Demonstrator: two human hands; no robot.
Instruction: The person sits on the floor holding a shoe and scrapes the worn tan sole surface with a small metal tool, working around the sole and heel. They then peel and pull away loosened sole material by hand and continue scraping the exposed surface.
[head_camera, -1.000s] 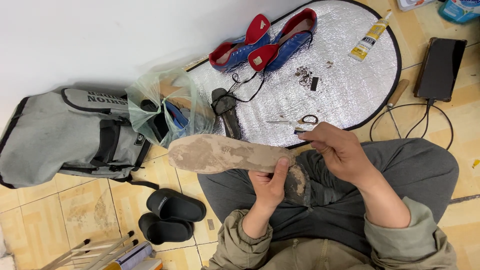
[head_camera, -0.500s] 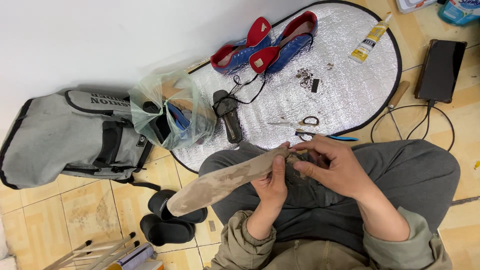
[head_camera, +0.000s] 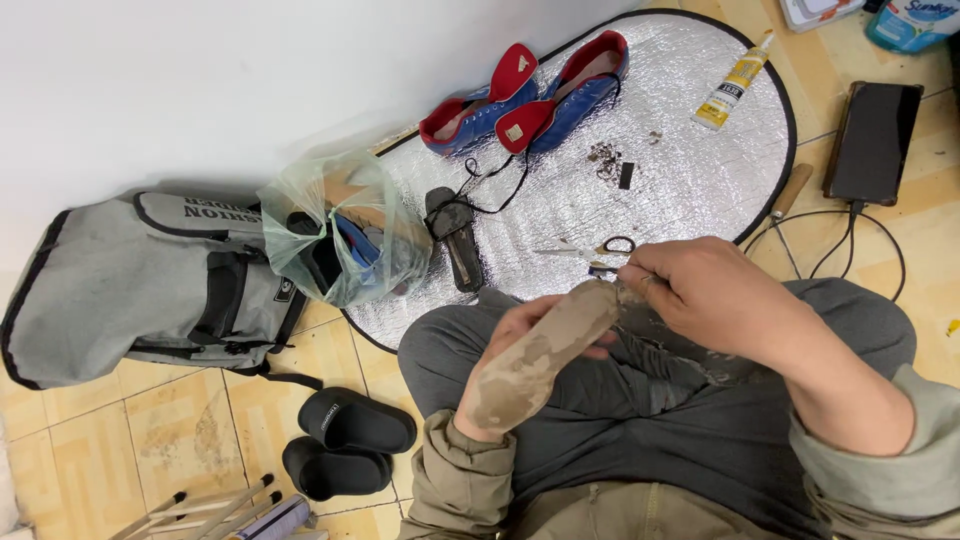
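Both hands (head_camera: 640, 320) gripping worn insole (head_camera: 540, 355) above lap, scissors (head_camera: 590, 248) near

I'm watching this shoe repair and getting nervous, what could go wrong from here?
The right hand pinches the tip of the worn insole that the left hand supports; pulling hard might tear it. Crumbs on the trousers may spread. The scissors lie just beyond the knees, so a careless reach could catch a blade.

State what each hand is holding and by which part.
Left hand cradles a dirty shoe insole around its middle; right hand pinches its far end.
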